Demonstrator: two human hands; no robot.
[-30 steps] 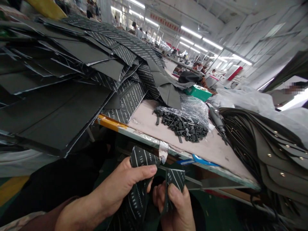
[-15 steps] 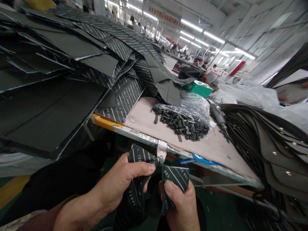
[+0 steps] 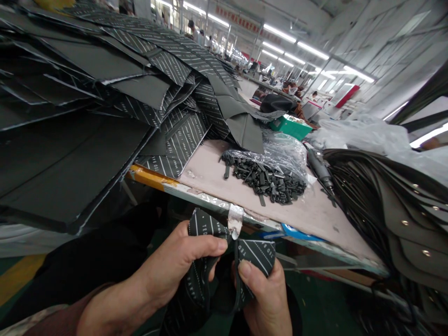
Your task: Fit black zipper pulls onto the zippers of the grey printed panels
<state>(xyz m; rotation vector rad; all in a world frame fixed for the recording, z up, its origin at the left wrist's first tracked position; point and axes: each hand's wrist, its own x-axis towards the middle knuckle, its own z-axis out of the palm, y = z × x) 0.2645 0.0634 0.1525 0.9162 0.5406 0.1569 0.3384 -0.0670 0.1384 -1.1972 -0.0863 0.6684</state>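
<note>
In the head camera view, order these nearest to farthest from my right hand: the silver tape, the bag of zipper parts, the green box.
From your right hand:
1. Silver tape, on the table's front edge.
2. Bag of zipper parts, farther back on the table.
3. Green box, beyond the bag.

The left hand (image 3: 175,270) and right hand (image 3: 266,294) each pinch a fold of a dark striped panel (image 3: 206,228), just below the edge of a table (image 3: 315,219). On the table lie a heap of matching panels (image 3: 178,140) and a plastic bag of dark zipper parts (image 3: 266,179), near a power tool (image 3: 317,168) and a stack of riveted panels (image 3: 402,219).
</note>
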